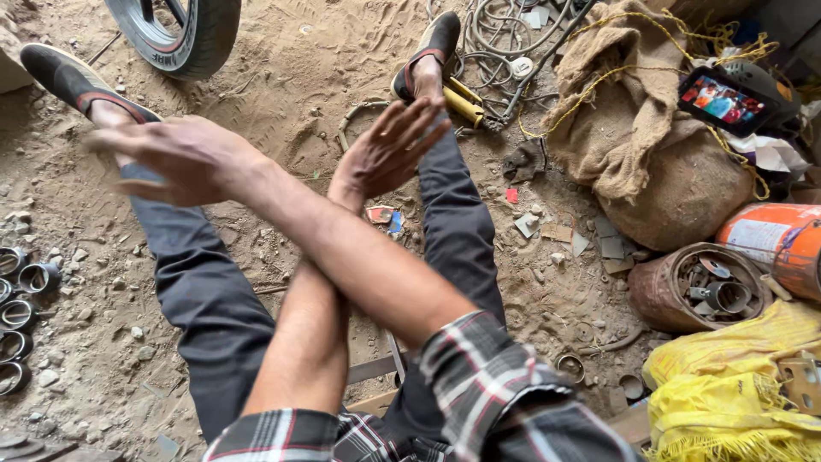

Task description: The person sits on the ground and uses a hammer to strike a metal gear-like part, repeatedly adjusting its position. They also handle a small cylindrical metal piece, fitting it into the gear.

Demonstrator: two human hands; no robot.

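Orange labelled drum (774,244) far right | left hand (389,150), right hand (184,158) crossed, spread, empty

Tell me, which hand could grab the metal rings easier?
Probably the right hand: with the arms crossed, it hovers open on the side where the metal rings lie. The left hand, also open, is farther off.

Empty hands (184,158) crossed above legs (214,291), prob. seated.

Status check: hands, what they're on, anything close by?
Arms crossed over the legs. Right hand open, empty, above left knee. Left hand open, empty, above right shin. Nearest: metal rings on the sand, rusty can of parts.
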